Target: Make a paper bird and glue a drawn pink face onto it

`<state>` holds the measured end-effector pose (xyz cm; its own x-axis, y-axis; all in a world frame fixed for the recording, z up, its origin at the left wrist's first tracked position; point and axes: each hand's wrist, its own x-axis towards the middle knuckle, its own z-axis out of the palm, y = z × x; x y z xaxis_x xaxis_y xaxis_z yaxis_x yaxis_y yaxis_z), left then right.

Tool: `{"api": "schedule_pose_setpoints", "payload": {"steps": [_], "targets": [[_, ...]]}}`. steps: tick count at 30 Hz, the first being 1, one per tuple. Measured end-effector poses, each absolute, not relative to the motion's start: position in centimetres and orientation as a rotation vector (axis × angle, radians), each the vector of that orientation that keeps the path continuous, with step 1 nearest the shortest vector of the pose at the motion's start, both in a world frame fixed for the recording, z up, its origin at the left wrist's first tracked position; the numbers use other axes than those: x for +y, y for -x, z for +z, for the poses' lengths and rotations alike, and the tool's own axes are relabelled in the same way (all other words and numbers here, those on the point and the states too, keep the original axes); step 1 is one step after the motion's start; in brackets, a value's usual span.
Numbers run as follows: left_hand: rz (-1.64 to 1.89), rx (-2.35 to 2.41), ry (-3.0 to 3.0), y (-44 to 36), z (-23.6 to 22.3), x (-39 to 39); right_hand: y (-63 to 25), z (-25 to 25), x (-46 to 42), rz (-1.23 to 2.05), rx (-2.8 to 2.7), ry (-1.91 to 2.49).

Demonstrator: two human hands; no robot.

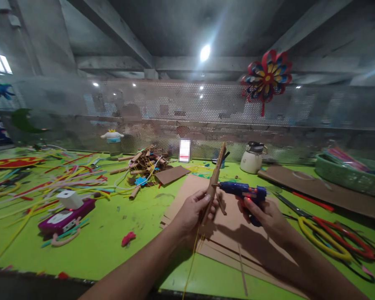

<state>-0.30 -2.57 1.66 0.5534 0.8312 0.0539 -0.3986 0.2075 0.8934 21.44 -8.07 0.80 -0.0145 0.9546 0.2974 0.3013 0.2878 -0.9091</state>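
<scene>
My left hand [193, 210] is closed around a long brown cardboard strip [216, 170] that stands tilted upward over the table, with a thin yellow strand hanging below it. My right hand [264, 214] grips a blue glue gun [243, 191] with a red light on its body. The gun's nozzle points left and touches the strip about midway up. Both hands hover above a stack of flat cardboard sheets [234, 233] on the green table [112, 233].
A purple power strip with a white plug [67, 214] lies left among colourful strips [65, 175]. Cardboard rolls [143, 164] pile behind. A white pot [253, 158], scissors [292, 206], coloured loops [334, 239] and a green basket [350, 173] sit right. A paper pinwheel [266, 78] hangs on the mesh screen.
</scene>
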Motion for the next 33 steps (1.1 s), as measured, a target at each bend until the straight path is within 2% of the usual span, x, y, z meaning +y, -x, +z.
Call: {"api": "schedule_pose_setpoints", "payload": {"steps": [18, 26, 33], "targets": [[0.910, 0.495, -0.970, 0.4, 1.6, -2.9, -21.6, 0.4, -8.3, 0.586, -1.608, 1.253], [0.888, 0.482, -0.981, 0.3, 1.7, -3.0, -21.0, 1.2, -8.3, 0.382, -1.662, 1.206], [0.892, 0.503, -0.977, 0.4, 1.9, -3.0, -21.8, 0.3, -8.4, 0.402, -1.734, 1.203]]}}
